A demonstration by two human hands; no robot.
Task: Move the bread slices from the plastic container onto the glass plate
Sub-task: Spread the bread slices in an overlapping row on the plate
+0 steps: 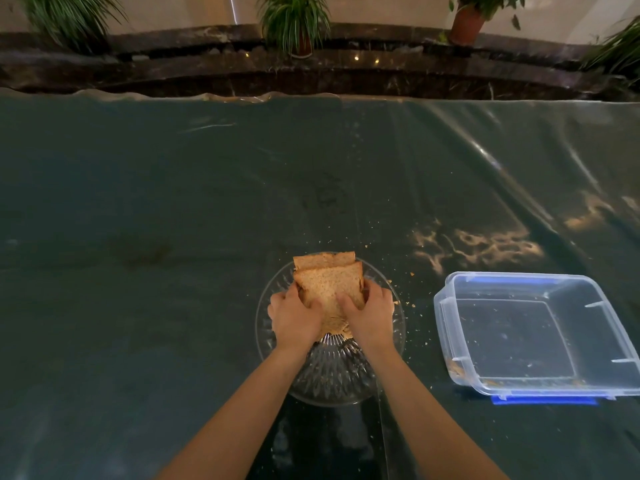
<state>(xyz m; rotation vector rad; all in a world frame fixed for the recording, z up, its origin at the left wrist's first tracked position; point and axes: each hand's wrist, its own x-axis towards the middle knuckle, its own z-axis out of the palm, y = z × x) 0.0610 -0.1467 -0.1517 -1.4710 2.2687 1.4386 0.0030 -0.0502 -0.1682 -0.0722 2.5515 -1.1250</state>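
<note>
Here, both hands down on the bread [329, 282], a stack of brown slices sitting on the far half of the plate [332, 379]. Left hand [294, 315] cupped against the stack's left edge, right hand [369, 311] against the right, fingers curled and closed on the slices from both sides, thumbs lying on the top slice. Gripped two-handed probably because soft slices slide and fan out; already a lower slice poking out behind the top one. Pressed from both flanks likely to square the pile and keep it from tipping off the rim. Near half of the plate bare, so room to pull the stack toward the middle. Container [533, 334] off to the right on the table [138, 220], well apart from the plate, open, with nothing left inside but crumbs and a small brown scrap in the near left corner. More crumbs [410, 303] scattered between plate and container. Judged nearly finished: only letting go, maybe a nudge inward first
</note>
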